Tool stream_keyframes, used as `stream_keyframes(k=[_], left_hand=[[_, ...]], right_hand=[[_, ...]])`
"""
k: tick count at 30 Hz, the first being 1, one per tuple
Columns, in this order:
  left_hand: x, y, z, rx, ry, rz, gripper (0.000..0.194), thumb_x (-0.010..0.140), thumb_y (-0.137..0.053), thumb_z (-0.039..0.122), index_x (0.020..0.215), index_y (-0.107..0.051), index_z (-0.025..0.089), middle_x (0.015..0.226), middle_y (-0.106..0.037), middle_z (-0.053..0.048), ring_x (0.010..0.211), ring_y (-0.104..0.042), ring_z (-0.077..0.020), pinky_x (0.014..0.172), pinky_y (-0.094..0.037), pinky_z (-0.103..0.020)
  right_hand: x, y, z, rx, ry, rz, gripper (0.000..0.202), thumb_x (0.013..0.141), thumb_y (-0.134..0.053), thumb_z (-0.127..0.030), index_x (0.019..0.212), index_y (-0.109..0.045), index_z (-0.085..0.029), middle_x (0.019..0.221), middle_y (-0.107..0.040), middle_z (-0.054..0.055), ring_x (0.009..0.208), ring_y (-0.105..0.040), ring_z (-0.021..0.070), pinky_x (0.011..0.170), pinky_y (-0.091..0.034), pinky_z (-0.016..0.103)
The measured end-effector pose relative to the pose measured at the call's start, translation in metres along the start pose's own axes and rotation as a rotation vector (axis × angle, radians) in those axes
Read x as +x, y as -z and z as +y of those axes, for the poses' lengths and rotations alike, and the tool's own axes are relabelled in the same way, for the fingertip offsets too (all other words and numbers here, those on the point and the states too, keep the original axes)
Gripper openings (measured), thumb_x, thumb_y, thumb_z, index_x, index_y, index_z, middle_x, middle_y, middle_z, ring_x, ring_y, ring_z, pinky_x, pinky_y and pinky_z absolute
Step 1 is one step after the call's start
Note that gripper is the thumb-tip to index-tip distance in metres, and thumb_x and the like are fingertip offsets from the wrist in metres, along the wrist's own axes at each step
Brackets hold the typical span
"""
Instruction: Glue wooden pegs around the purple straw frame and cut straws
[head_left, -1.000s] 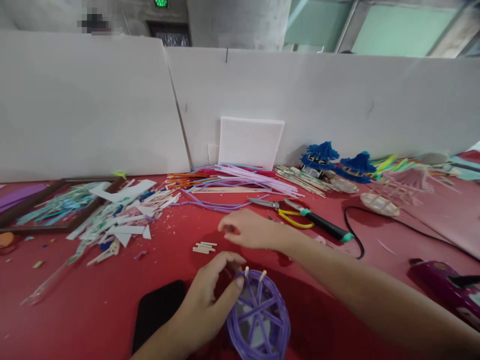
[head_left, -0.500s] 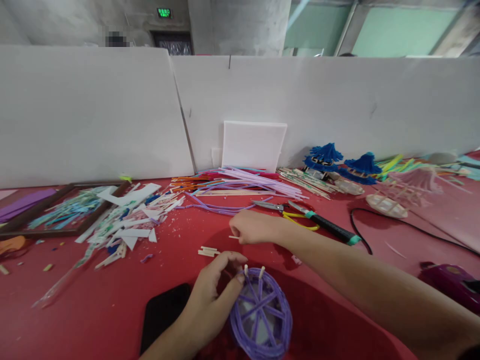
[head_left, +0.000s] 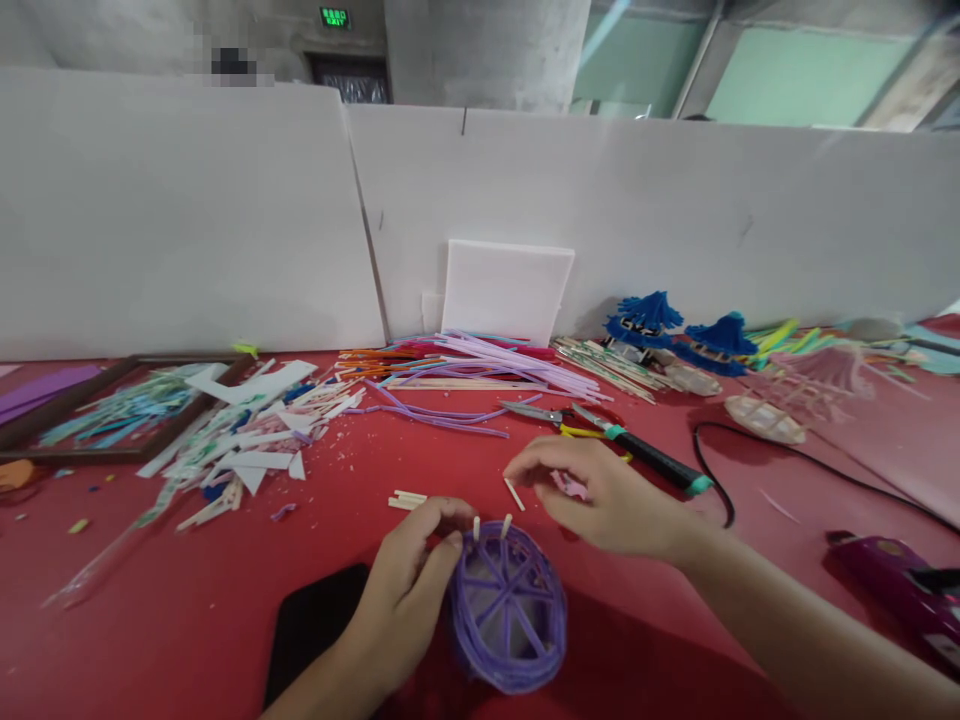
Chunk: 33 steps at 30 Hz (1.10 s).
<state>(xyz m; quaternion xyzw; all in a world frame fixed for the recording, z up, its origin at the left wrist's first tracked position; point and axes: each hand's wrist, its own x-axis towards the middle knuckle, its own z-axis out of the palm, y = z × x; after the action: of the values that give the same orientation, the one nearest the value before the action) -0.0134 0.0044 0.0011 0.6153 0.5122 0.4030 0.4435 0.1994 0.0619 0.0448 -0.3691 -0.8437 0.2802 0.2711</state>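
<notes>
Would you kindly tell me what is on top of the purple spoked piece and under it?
Two short pale sticks stand at the far rim of the purple spoked piece. The left hand covers part of its far-left edge; whatever lies under the piece is hidden.

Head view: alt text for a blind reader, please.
The left hand holds a purple spoked frame with two pale pegs at its far edge; the right hand holds a short stick. Tools lie beyond on a red table.

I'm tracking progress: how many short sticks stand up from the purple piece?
2: one stick by the left hand, another stick to its right, both on the purple piece. More may be hidden.
</notes>
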Motion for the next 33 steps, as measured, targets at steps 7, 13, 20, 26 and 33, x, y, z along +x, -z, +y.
stream_keyframes(k=[7,13,20,26,33], left_hand=[[0.003,0.000,-0.002,-0.008,0.077,-0.037,0.020,0.089,-0.044,0.027,0.093,-0.061,0.018,0.071,-0.057,0.000,0.063,-0.054,-0.0158,0.060,-0.044,-0.025],[0.006,0.000,-0.002,-0.070,0.062,-0.157,0.034,0.087,-0.051,0.046,0.074,-0.061,0.016,0.065,-0.051,0.002,0.059,-0.046,-0.0127,0.056,-0.037,-0.022],[0.010,0.001,0.001,-0.041,0.058,-0.259,0.044,0.082,-0.056,0.053,0.060,-0.057,0.015,0.062,-0.047,0.001,0.059,-0.043,-0.0127,0.056,-0.035,-0.022],[0.011,0.001,0.002,-0.016,0.006,-0.245,0.045,0.082,-0.056,0.053,0.057,-0.057,0.015,0.062,-0.048,0.001,0.059,-0.044,-0.0126,0.056,-0.036,-0.022],[0.011,0.001,0.001,0.012,-0.017,-0.249,0.049,0.083,-0.053,0.056,0.055,-0.055,0.015,0.061,-0.047,0.001,0.058,-0.044,-0.0127,0.055,-0.036,-0.022]], right_hand=[[-0.018,-0.025,-0.012,0.162,0.173,0.079,0.011,0.082,-0.065,-0.020,0.093,-0.066,-0.017,0.087,-0.068,0.006,0.082,-0.061,0.0157,0.075,-0.049,0.028],[-0.017,-0.034,-0.011,0.133,0.260,0.074,0.006,0.086,-0.061,-0.020,0.088,-0.067,-0.018,0.082,-0.067,0.004,0.079,-0.059,0.0146,0.073,-0.048,0.028],[-0.019,-0.037,-0.011,0.115,0.285,0.106,0.012,0.087,-0.053,-0.014,0.089,-0.064,-0.019,0.082,-0.067,0.004,0.078,-0.059,0.0144,0.073,-0.049,0.027],[-0.019,-0.038,-0.011,0.134,0.292,0.085,0.012,0.090,-0.053,-0.018,0.089,-0.064,-0.018,0.081,-0.068,0.005,0.078,-0.058,0.0150,0.074,-0.048,0.029],[-0.017,-0.038,-0.010,0.133,0.300,0.117,0.013,0.091,-0.054,-0.021,0.087,-0.066,-0.018,0.078,-0.068,0.004,0.075,-0.059,0.0151,0.071,-0.048,0.029]])
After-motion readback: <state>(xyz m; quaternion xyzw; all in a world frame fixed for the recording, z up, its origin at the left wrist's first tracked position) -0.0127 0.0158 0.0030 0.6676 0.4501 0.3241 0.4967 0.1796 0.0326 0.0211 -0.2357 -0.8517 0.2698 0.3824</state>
